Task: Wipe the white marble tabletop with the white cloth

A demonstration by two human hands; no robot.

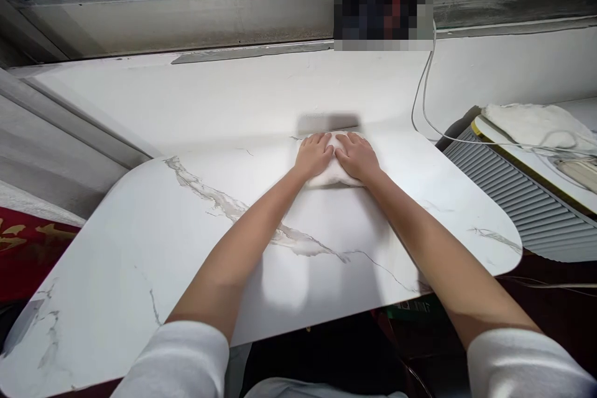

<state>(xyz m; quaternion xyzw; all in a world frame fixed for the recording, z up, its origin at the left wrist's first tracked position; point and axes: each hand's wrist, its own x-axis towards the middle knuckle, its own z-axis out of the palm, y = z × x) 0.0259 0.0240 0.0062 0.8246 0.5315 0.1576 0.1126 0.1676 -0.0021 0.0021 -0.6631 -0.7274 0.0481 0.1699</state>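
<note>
A folded white cloth (pixel 334 174) lies near the back edge of the white marbled table (pixel 196 261). My left hand (pixel 315 154) rests flat on the cloth's left part, its fingers stretched toward the wall. On the right part lies my right hand (pixel 357 155), also flat with fingers extended. The two thumbs are close together over the middle of the cloth. Under the palms, part of the cloth is hidden.
A white wall and window ledge (pixel 242 90) stand behind the table. White cables (pixel 425 74) hang at the right, near a ribbed grey cabinet (pixel 522 183) bearing another white cloth (pixel 536 124). Red fabric (pixel 32 255) is at the left.
</note>
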